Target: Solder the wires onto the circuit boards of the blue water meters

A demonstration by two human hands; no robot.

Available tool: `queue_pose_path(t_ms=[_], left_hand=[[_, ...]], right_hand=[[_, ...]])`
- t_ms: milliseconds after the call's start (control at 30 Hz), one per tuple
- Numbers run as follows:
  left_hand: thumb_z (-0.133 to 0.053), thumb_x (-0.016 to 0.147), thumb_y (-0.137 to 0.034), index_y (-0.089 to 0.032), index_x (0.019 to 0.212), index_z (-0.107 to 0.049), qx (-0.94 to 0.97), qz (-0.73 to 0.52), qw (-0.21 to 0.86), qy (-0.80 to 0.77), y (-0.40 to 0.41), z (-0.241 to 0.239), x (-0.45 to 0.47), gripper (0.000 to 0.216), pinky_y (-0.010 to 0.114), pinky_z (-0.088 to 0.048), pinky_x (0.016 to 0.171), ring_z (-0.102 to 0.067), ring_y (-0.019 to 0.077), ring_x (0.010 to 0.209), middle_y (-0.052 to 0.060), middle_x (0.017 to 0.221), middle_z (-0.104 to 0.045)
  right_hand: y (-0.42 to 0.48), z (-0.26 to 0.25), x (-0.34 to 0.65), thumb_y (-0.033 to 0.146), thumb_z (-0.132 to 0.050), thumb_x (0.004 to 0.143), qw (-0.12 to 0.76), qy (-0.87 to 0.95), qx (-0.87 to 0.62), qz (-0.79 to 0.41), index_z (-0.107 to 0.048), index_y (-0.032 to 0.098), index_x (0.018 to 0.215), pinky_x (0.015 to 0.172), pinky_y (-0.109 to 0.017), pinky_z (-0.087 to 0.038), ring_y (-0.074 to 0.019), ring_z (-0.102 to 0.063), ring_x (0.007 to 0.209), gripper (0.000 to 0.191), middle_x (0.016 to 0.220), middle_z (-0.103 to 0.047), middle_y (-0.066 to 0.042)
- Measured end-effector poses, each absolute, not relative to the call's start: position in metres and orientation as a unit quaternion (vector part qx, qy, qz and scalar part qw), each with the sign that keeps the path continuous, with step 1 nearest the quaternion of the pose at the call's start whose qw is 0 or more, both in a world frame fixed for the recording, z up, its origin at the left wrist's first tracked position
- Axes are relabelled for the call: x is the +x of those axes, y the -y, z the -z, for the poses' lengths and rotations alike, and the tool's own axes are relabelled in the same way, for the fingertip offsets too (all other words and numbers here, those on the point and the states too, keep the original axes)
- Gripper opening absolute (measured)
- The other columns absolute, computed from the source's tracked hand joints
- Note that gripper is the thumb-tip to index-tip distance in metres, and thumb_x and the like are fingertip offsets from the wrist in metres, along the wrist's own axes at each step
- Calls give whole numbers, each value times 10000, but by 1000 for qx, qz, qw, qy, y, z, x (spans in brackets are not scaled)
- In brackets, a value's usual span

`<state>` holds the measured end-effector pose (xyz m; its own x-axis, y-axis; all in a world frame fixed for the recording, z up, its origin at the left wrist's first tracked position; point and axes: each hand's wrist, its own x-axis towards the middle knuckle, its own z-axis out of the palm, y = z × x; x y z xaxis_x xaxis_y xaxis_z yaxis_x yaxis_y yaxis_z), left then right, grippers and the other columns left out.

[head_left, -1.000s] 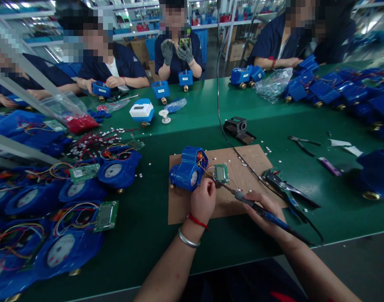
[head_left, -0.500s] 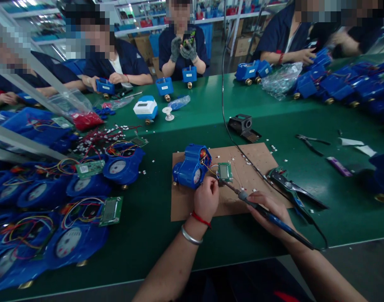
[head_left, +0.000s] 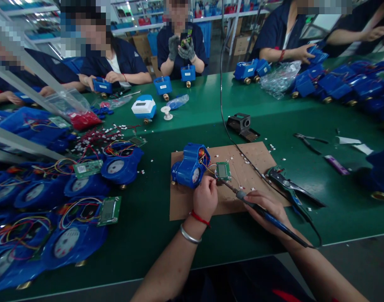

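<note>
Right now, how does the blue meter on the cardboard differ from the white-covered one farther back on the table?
The blue meter is open, with coloured wires showing; the white-covered meter shows none. The blue meter shows a round dial; the white-covered meter has a dark rectangular window instead. The blue meter rests on the cardboard, the white-covered meter directly on the green table. Both are partly blue and show a brass-coloured fitting.

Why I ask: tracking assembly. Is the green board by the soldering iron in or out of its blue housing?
Out: the green board sits beside the blue housing, wires between them.
</note>
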<state>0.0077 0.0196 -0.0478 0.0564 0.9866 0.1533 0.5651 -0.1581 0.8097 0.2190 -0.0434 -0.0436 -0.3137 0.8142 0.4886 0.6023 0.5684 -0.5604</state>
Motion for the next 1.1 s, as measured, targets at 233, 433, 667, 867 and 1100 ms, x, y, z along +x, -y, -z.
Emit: queue_pose_path(t_ms=[233,433,667,867,1100], left_hand=[[-400,964,-233,-205,906,-479,636,-370,336,-588,-19,51,9,102,233,-419,553,-645,147,614,19,738,-672],[-391,971,-259,-205,922,-465,625,-377,355,-584,-20,52,9,104,215,-402,517,-629,133,563,2,701,-663],[-382,974,-257,-202,935,-468,628,-379,354,-580,-21,53,9,110,214,-402,512,-624,128,556,2,701,-655],[-370,979,-269,-201,948,-468,633,-376,352,-578,-21,55,8,123,213,-401,504,-618,124,545,3,707,-658],[-370,983,-273,-207,945,-465,632,-382,352,-575,-21,54,8,121,211,-397,509,-612,122,554,-10,695,-637]], right_hand=[[47,39,215,113,-637,839,410,778,-457,-137,-584,229,1112,830,-314,-558,-197,-672,959,302,1017,-674,-82],[49,37,215,127,-646,836,421,770,-460,-137,-595,227,1081,832,-328,-553,-202,-682,940,270,1006,-680,-74],[49,41,218,134,-635,841,410,772,-460,-158,-599,238,1092,819,-337,-565,-209,-683,946,275,1012,-687,-74],[47,39,219,156,-640,840,409,768,-463,-169,-613,243,1082,860,-356,-567,-216,-690,952,259,1007,-705,-69],[46,39,221,150,-637,847,398,772,-459,-186,-617,235,1102,872,-346,-562,-211,-686,971,270,1025,-703,-75]])
